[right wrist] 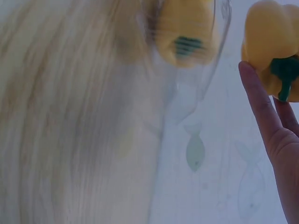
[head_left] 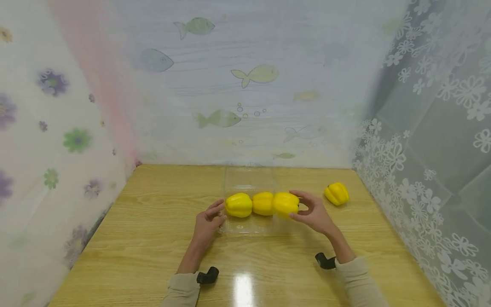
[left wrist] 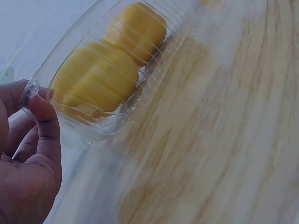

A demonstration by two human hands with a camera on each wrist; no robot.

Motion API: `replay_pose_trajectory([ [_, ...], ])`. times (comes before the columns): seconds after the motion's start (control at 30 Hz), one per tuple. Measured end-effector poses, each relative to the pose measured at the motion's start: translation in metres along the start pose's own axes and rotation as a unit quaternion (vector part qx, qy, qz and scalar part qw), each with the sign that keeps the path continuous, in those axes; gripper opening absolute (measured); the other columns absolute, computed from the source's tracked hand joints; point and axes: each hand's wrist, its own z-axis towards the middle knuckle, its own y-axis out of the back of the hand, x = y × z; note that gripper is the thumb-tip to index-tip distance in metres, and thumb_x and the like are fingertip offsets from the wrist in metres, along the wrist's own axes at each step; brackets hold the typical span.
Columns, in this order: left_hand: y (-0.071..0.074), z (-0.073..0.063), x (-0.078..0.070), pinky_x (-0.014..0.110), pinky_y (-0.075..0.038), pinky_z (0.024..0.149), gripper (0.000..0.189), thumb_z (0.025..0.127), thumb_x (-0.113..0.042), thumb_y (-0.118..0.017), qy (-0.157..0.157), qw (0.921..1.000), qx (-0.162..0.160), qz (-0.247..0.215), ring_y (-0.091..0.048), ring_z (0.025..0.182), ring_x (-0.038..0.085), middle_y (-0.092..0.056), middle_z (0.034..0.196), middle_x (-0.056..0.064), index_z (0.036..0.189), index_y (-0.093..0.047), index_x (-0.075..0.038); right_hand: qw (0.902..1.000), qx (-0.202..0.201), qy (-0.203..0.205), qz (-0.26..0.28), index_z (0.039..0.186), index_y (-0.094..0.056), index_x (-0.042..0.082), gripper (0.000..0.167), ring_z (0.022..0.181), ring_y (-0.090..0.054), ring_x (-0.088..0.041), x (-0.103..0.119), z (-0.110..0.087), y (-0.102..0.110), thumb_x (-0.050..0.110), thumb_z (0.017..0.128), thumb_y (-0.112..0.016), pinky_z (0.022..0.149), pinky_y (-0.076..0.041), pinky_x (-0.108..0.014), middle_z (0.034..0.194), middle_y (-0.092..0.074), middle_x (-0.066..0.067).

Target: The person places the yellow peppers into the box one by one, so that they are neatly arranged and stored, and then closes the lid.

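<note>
A clear plastic clamshell container (head_left: 245, 227) lies on the table with its lid (head_left: 248, 177) folded back toward the wall. Inside it sit two yellow bell peppers, one on the left (head_left: 238, 205) and another (head_left: 263, 204) beside it. My left hand (head_left: 209, 224) pinches the container's left rim (left wrist: 29, 95) between thumb and fingers. In my right hand (head_left: 313, 215) is a third yellow bell pepper (head_left: 285, 205), held between thumb and fingertips over the container's right end. Its green stem (right wrist: 286, 70) faces the right wrist camera.
One more yellow bell pepper (head_left: 336, 194) lies at the back right of the wooden table (head_left: 161, 238). A fish-printed curtain (head_left: 249, 98) hangs behind the table, with patterned sheets on both sides. Each wrist carries a black mount (head_left: 208, 276).
</note>
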Motion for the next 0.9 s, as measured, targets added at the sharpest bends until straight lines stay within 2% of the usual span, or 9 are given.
replay_pose_trajectory([
  [0.13,0.0,-0.001,-0.002,0.015,-0.048,0.064,0.035,0.09,0.01,-0.067,0.0,1.0,0.0,0.008,-0.056,0.092,0.013,-0.056,0.147,0.014,0.125,-0.067,0.009,0.9997,0.013,0.009,0.018,0.145,-0.048,-0.008,0.065,0.116,-0.06,-0.009,0.0,0.002,-0.011,-0.005,0.086,-0.076,0.083,-0.06,-0.033,0.147,-0.047,-0.028],
  [0.43,0.0,0.0,-0.004,0.017,-0.047,0.061,0.036,0.089,0.008,-0.069,0.007,0.9995,0.004,0.029,-0.056,0.091,0.015,-0.055,0.147,0.015,0.125,-0.068,0.008,0.9979,0.046,0.022,0.041,0.144,-0.052,-0.003,0.062,0.117,-0.06,-0.011,-0.007,0.008,-0.034,-0.004,0.087,-0.075,0.083,-0.061,-0.034,0.15,-0.044,-0.03],
  [0.73,-0.002,-0.002,-0.008,0.016,-0.046,0.061,0.037,0.087,0.009,-0.069,-0.002,0.9984,0.003,0.057,-0.056,0.095,0.019,-0.058,0.145,0.014,0.124,-0.069,0.007,0.9972,0.064,0.004,0.038,0.145,-0.052,-0.001,0.061,0.115,-0.06,-0.01,-0.009,0.014,-0.053,0.001,0.088,-0.076,0.083,-0.061,-0.034,0.152,-0.043,-0.026],
  [0.9,-0.002,-0.002,-0.009,0.016,-0.046,0.061,0.037,0.087,0.01,-0.069,-0.005,0.9982,0.001,0.059,-0.056,0.094,0.019,-0.058,0.145,0.015,0.124,-0.069,0.007,0.9962,0.076,-0.012,0.041,0.146,-0.051,0.001,0.061,0.118,-0.059,-0.019,-0.008,0.018,-0.061,0.004,0.09,-0.076,0.084,-0.061,-0.035,0.151,-0.045,-0.024],
])
